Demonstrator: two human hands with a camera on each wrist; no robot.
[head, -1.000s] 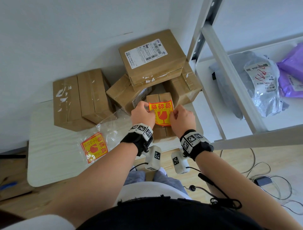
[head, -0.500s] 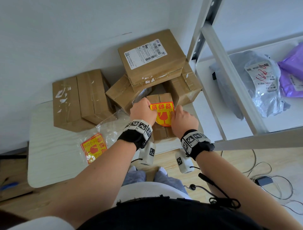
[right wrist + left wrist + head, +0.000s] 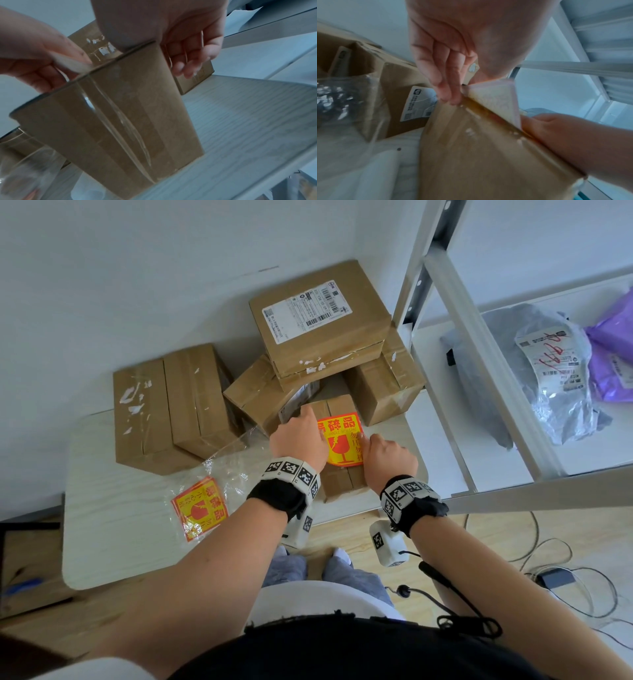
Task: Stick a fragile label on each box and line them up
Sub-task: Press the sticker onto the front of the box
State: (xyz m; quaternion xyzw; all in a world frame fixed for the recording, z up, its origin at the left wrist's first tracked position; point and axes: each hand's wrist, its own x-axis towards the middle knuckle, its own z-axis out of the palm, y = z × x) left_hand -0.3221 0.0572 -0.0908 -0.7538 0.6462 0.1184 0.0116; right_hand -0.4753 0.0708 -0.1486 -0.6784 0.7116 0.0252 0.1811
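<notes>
A small taped cardboard box [image 3: 339, 484] stands near the table's front edge, seen close up in the wrist views [image 3: 488, 155] [image 3: 120, 121]. A red and yellow fragile label [image 3: 342, 440] lies over its top. My left hand [image 3: 301, 436] pinches the label's left edge, and the white underside [image 3: 498, 100] is lifted off the box there. My right hand [image 3: 387, 453] holds the label's right edge down at the box's right rim, its fingers [image 3: 188, 54] curled beside the box's side.
A clear bag with more fragile labels [image 3: 202, 508] lies on the white table [image 3: 113, 542]. A large box [image 3: 164, 405] stands to the left; a box pile [image 3: 318, 326] rises behind the small box. A metal shelf [image 3: 479, 344] with parcel bags [image 3: 548, 371] is on the right.
Both hands carried the label forward and down from above the small box onto its top. The right edge now sits at the box while the left edge stays raised.
</notes>
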